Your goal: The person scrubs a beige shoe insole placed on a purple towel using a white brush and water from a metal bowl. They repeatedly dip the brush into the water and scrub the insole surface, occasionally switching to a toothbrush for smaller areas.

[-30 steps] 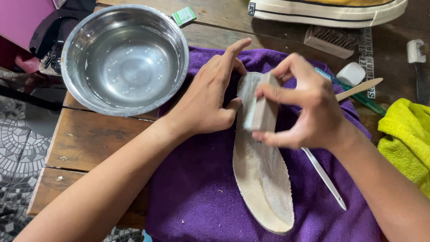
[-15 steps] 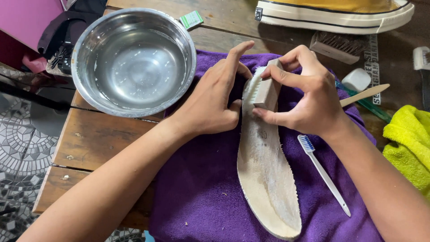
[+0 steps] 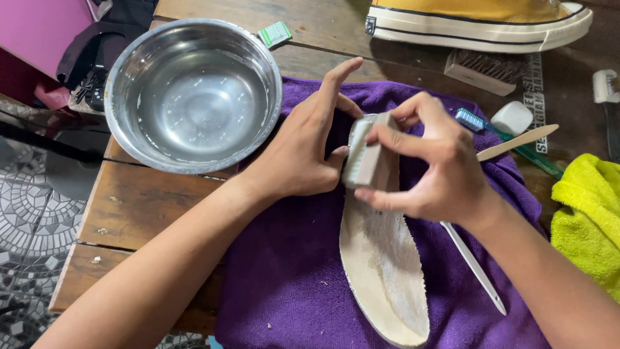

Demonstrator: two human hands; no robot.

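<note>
A pale shoe insole (image 3: 386, 271) lies lengthwise on a purple towel (image 3: 290, 284) spread over a wooden table (image 3: 139, 207). My left hand (image 3: 303, 152) rests flat on the towel and presses against the insole's far end. My right hand (image 3: 429, 165) grips a small wooden scrub brush (image 3: 369, 155), bristles turned left, against the insole's upper part. The far tip of the insole is hidden under both hands.
A steel bowl (image 3: 194, 97) with a little water stands at the upper left. A yellow sneaker (image 3: 478, 22) and a second brush (image 3: 484, 68) lie at the back. A white toothbrush (image 3: 475, 268), green toothbrush (image 3: 516, 145), wooden stick (image 3: 516, 142) and yellow cloth (image 3: 588, 220) sit on the right.
My right hand has worked the brush back and forth on the insole's far end, tilting it. The left hand has stayed pressed beside the insole. The view has shifted slightly.
</note>
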